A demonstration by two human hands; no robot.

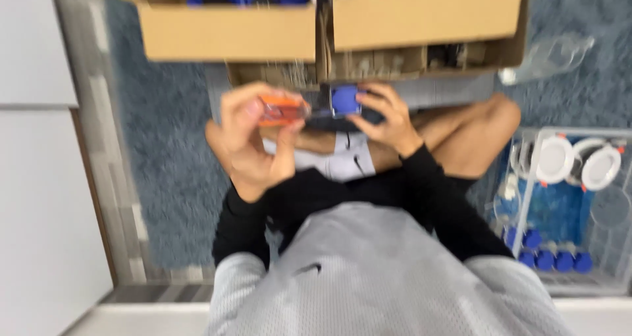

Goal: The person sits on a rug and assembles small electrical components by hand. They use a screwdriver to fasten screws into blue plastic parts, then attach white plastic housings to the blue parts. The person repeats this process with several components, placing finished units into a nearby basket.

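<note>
- Your left hand (253, 138) is raised in front of you, fingers closed around a small orange part (282, 109), pinched between thumb and fingertips.
- Your right hand (388, 117) grips a small blue piece (344, 99), which sits just beside the orange part; the blur makes it hard to tell whether the two touch.
- Both hands hover above your crossed legs and white socks (342, 159), over a blue-grey carpet (158, 152).
- Two open cardboard boxes (230, 36) stand just beyond your hands; the left one shows blue items inside.
- To your right, a clear bin (579, 280) holds white round fixtures (556, 158) and a row of blue caps (553, 260).
- A clear plastic bag (550, 56) lies on the carpet near the right box.
</note>
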